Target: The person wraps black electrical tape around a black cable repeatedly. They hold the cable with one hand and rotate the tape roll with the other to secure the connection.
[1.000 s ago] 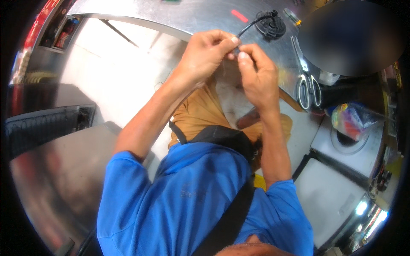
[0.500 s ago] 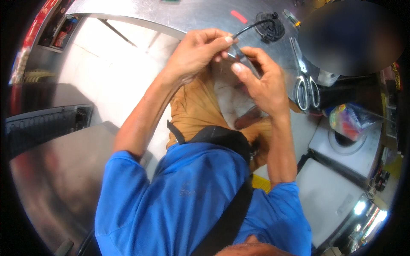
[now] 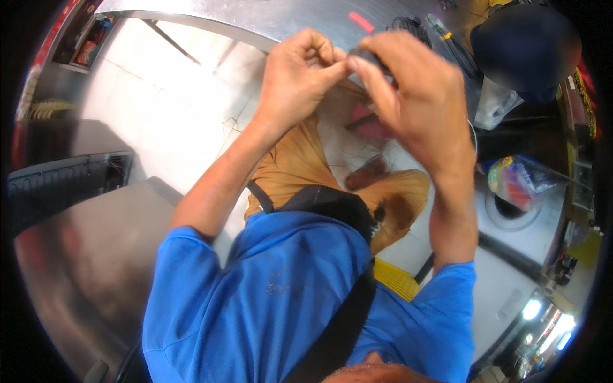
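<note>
My left hand [image 3: 295, 80] is raised over the near edge of the metal table, thumb and forefinger pinched together. What lies in that pinch is too small to make out. Close against it, my right hand [image 3: 424, 96] curls its thumb and fingers around a dark object [image 3: 369, 60], whose kind is mostly hidden. The fingertips of both hands almost meet. Just beyond my right hand lies a coil of black cable [image 3: 412, 27], partly covered by the fingers. My right hand is slightly blurred.
A red strip [image 3: 361, 22] and a tool with a yellow part [image 3: 439, 27] lie on the metal table [image 3: 281, 19]. Scissors are mostly hidden behind my right wrist. A colourful plastic bag [image 3: 522, 182] sits on a white appliance [image 3: 514, 223] at right. A blurred dark shape is at upper right.
My right hand has risen, turned and come in over the fingertips of my left, now covering the cable and scissors seen before. My left hand has shifted only slightly.
</note>
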`<state>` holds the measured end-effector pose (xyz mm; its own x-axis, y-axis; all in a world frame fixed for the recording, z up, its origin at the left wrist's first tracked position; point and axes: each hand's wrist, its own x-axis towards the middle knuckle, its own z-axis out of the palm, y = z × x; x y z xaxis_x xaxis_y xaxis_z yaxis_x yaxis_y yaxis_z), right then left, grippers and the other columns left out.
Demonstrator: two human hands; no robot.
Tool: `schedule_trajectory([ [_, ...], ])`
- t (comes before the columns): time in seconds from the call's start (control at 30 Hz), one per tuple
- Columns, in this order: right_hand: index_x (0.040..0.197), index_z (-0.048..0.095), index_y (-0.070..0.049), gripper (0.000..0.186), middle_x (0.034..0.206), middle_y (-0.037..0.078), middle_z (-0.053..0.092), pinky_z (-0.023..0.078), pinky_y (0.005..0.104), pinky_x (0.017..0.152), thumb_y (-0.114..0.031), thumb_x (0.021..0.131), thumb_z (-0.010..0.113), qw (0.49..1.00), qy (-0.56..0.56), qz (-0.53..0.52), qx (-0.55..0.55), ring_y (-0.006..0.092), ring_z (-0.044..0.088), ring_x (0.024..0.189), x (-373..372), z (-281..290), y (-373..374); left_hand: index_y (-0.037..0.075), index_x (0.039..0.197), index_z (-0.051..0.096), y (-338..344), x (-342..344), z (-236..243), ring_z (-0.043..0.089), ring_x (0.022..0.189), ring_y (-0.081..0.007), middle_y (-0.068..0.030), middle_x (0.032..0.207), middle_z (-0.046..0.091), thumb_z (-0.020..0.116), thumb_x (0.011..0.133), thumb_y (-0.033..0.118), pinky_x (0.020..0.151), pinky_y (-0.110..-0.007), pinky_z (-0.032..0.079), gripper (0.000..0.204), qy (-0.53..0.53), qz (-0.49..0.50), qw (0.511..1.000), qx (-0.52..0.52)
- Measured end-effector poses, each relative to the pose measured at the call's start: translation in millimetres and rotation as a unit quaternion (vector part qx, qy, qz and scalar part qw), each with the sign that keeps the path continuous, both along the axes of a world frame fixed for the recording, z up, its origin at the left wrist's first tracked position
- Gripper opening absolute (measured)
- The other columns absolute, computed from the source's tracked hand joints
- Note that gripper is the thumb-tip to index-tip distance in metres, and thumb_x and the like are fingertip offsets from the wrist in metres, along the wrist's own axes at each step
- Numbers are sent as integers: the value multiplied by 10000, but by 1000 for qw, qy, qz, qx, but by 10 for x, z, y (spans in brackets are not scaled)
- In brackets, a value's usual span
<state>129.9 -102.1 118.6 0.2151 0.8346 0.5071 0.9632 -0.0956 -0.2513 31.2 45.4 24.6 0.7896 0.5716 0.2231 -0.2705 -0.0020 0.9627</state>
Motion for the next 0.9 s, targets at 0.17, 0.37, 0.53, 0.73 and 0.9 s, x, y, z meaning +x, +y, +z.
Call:
schedule_trajectory([
  [0.17, 910, 732, 63, 327, 819, 282, 700, 551, 458, 694, -260, 884, 685, 976, 103, -16, -192, 380, 729, 761, 303, 489, 675, 57, 722, 494, -68, -34, 5, 683, 757, -81, -96, 869, 759, 783, 885, -9, 654, -252, 582, 338, -7, 74, 984, 162],
  [0.37, 886, 759, 36, 309, 825, 285, 707, 566, 471, 671, -264, 849, 696, 934, -7, 89, -347, 406, 728, 756, 788, -50, 1151, 2, 969, 719, -97, -91, 88, 711, 748, -140, -85, 893, 742, 777, 890, 41, 664, -267, 588, 106, 5, 116, 921, 372],
  [0.53, 867, 749, 47, 356, 822, 296, 695, 552, 461, 671, -305, 827, 714, 941, 127, -16, -312, 410, 717, 739, 671, -120, 1216, 14, 997, 759, -53, -82, 133, 730, 744, -226, -126, 929, 724, 757, 898, 92, 673, -343, 587, 126, 48, 136, 869, 473],
  [0.73, 1078, 728, -18, 275, 901, 96, 733, 546, 323, 676, -248, 933, 767, 954, 287, -60, -60, 165, 695, 775, 451, 42, 367, -8, 997, 753, 98, 30, 426, 707, 653, -243, -151, 834, 735, 744, 911, 184, 635, -378, 564, 211, 127, 87, 879, 451],
  [0.9, 1226, 698, 40, 571, 1080, 173, 750, 559, 351, 901, -362, 849, 847, 930, 344, -86, 97, 226, 707, 983, 97, -598, -97, 13, 964, 755, 256, 96, 587, 519, 582, -39, 1, 689, 632, 703, 996, 307, 534, -228, 428, 300, 214, -31, 920, 327],
])
